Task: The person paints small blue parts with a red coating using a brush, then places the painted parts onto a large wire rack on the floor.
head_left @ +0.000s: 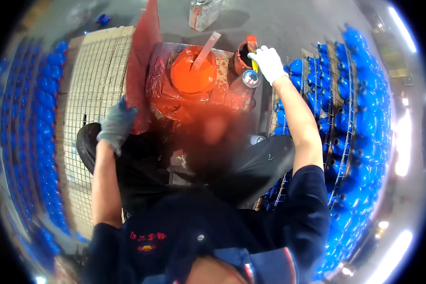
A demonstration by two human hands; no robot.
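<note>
**Brush at the small can, board steadied beside an open bucket of orange paint**

Head view: the right hand (pixel 268 63), in a white glove at about one o'clock, is closed around a yellow-handled brush (pixel 253 53) whose tip sits at the mouth of a small paint can (pixel 244 57). The can's inside is dark and its contents cannot be made out. At twelve o'clock the bucket (pixel 193 71) is open and nearly full of orange paint, with a stir stick (pixel 205 51) leaning in it. A shut can with a shiny lid (pixel 250 79) stands touching the bucket's right side, just under the right wrist.

The left hand (pixel 116 125), in a grey glove at ten o'clock, grips the lower edge of a red-coated board (pixel 139 61) that stands upright beside the bucket, next to a wire mesh panel (pixel 97 80).

Risks, as I judge them: the wrist could nudge the lidded can; a loaded brush could drip on the dark trousers; the board, held by one edge only, could tip toward the open bucket. Blue bottles (pixel 359 118) fill racks at three and nine o'clock.
</note>
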